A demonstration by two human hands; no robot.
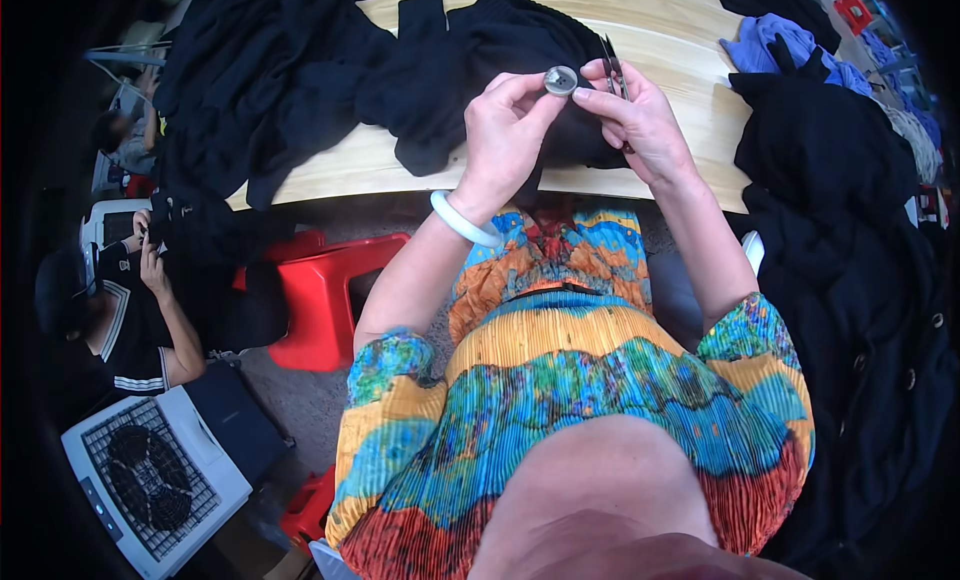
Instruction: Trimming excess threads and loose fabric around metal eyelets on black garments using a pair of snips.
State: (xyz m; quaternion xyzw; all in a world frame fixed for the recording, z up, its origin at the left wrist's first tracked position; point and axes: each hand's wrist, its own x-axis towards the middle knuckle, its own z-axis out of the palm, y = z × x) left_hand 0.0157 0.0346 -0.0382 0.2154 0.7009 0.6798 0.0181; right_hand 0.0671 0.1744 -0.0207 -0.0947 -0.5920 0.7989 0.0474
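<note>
left hand [505,130] pinches grey button [561,81] between thumb and forefinger, upper centre, raised off the black garment [480,50] for a clear view | right hand [640,115] steadies its other edge, fingers closed around small snips [611,65], blades up, kept ready | wooden table [680,50] beneath

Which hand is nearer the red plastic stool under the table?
Left. The left hand is raised over the table edge, up and right of the red stool; the right hand is farther right, holding small scissors.
</note>
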